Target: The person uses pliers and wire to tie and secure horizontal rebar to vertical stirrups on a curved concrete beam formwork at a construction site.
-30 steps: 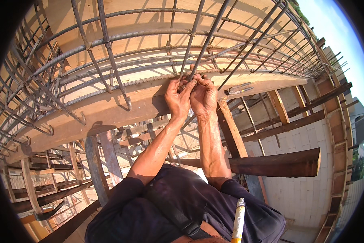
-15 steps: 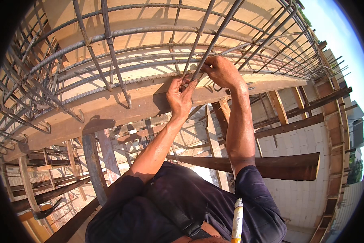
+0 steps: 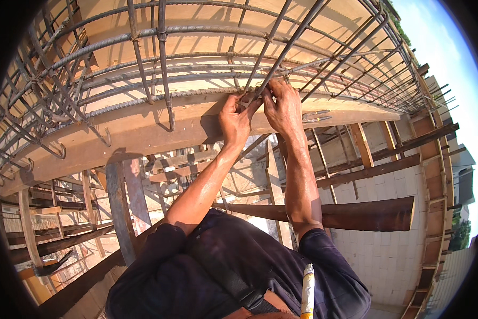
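Note:
Both of my hands work side by side at the bottom bar of a rebar cage (image 3: 196, 94), where slanting stirrup bars (image 3: 287, 50) come down. My left hand (image 3: 236, 119) has thumb and fingers pinched together against the foot of a stirrup. Touching it from the right, my right hand (image 3: 282, 106) is bent down with its fingers closed at the same joint. What the fingertips hold is hidden or too thin to make out. Just right of my right hand, thin dark metal prongs (image 3: 316, 116) lie against a long wooden beam (image 3: 185, 119).
Plywood formwork (image 3: 196, 45) stands behind the cage. Hooked rebar ends (image 3: 58, 151) stick out at the left. Below are timber props (image 3: 123, 207), a dark plank (image 3: 369, 213) and a pale block wall (image 3: 372, 186). A white and yellow stick (image 3: 307, 292) shows near the lower edge.
My right hand has come down and turned, its fingers now beside the left hand's. My left hand stays at the joint. The view has shifted slightly.

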Motion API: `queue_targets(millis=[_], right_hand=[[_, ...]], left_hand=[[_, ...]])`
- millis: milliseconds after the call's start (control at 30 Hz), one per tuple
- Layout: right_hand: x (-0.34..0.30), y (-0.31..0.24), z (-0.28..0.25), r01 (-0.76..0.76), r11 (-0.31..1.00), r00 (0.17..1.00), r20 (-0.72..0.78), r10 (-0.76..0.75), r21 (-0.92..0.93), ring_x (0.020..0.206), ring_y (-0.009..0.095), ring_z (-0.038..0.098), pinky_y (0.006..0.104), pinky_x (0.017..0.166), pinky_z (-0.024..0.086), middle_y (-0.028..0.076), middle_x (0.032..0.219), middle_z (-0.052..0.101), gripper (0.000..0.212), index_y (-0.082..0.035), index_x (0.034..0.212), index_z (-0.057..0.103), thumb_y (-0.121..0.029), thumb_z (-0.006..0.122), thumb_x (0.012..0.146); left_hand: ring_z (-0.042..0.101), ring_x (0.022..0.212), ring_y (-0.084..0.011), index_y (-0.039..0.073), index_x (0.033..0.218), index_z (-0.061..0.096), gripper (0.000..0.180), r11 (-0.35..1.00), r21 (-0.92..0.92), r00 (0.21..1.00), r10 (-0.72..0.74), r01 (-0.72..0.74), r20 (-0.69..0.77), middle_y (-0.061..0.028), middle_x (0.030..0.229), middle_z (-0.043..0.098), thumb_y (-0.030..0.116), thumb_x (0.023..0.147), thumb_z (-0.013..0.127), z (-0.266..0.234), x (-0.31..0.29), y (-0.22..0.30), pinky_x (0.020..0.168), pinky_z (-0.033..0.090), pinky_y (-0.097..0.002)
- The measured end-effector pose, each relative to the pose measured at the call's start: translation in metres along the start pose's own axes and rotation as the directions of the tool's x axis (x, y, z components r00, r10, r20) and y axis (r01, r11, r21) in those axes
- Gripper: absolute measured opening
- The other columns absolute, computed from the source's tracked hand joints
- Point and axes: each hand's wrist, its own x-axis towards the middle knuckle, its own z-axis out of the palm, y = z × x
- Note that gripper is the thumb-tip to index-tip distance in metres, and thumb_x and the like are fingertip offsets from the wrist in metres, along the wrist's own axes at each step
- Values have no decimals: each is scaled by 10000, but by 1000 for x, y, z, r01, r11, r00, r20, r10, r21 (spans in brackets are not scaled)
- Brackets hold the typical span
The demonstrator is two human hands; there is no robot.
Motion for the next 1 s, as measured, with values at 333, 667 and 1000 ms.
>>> queue_targets(millis=[333, 667, 1000], right_hand=[[-3, 1, 2, 33, 999, 998, -61, -35, -31, 879, 356, 591, 465, 777, 453, 142, 857, 605, 104, -43, 931, 664, -137, 654, 886], [60, 18, -19, -133, 986, 881, 443, 165, -101, 998, 325, 680, 425, 852, 513, 136, 1003, 726, 250, -110, 1040, 749, -247, 731, 832], [-9, -5, 6, -283, 894, 814, -406, 415, 347, 674, 111, 612, 275, 636, 499, 45, 777, 713, 199, -46, 991, 742, -226, 749, 907]], left_hand=[[562, 756, -101, -31, 1229, 668, 343, 942, 293, 981, 187, -162, -58, -33, 861, 579, -10, 892, 730, -3, -15, 0, 639, 461, -260], [520, 726, -96, -15, 1238, 676, 330, 941, 313, 987, 154, -130, -52, -26, 849, 552, 25, 912, 712, -7, -16, -2, 631, 453, -259], [498, 743, -63, -51, 1271, 648, 373, 893, 407, 977, 213, -193, -4, 1, 863, 518, 73, 929, 729, -8, -15, 3, 629, 429, -228]])
